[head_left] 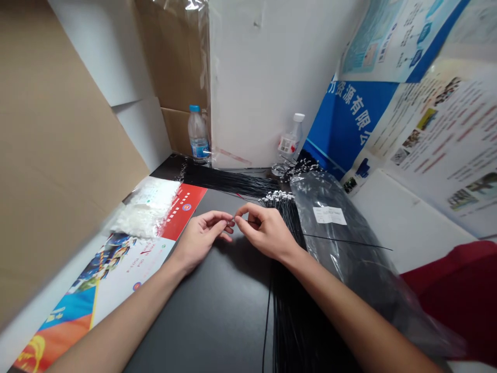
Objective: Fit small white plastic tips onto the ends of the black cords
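My left hand (204,235) and my right hand (266,228) meet fingertip to fingertip above the dark tabletop. Between the right thumb and index finger is a thin black wire (349,240), whose long tail runs out to the right across a clear plastic bag. The left thumb and fingertips are pinched at the wire's end; whatever tiny piece they hold is too small to make out. Just right of my right hand, partly under the forearm, lies a thick bundle of black wires (289,316) with small white tips (277,197).
Another black wire bundle (229,178) lies along the back. At left, a clear bag of small white pieces (149,207) rests on a printed sheet (128,264). Two plastic bottles (199,137) (289,142) stand behind. The labelled plastic bag (330,228) covers the right side; cardboard (58,145) walls the left.
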`<move>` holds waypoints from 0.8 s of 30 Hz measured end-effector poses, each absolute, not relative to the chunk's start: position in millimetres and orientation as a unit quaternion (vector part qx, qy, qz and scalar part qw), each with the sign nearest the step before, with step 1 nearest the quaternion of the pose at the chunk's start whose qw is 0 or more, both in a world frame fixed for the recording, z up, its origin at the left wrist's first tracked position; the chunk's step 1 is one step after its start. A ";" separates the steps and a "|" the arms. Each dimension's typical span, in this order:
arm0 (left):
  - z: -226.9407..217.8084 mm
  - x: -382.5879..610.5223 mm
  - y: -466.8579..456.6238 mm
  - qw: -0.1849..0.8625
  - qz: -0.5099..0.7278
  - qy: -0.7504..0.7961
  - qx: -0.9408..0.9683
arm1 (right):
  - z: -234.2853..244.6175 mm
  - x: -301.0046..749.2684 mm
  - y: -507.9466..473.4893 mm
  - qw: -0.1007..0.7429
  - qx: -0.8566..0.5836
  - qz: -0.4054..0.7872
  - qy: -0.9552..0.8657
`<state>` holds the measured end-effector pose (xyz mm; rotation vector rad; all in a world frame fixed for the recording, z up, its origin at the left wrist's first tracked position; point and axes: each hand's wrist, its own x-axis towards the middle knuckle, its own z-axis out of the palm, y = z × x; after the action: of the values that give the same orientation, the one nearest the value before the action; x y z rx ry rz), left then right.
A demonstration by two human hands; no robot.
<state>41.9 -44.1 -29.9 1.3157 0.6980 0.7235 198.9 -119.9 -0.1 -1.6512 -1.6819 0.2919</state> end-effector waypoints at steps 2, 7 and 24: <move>-32.6 43.5 -43.8 0.686 0.325 0.324 0.564 | -0.1 197.7 -118.8 0.388 -0.638 0.132 -0.652; -35.9 47.7 -45.4 0.693 0.371 0.312 0.533 | -5.2 191.2 -118.2 0.388 -0.632 0.171 -0.649; -35.3 40.6 -42.2 0.454 0.335 0.328 0.758 | -15.9 186.0 -116.4 0.395 -0.637 0.168 -0.640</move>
<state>40.6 -42.2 -35.3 1.8704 0.8094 0.8275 186.0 -116.4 -15.9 -1.6146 -1.6236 0.4263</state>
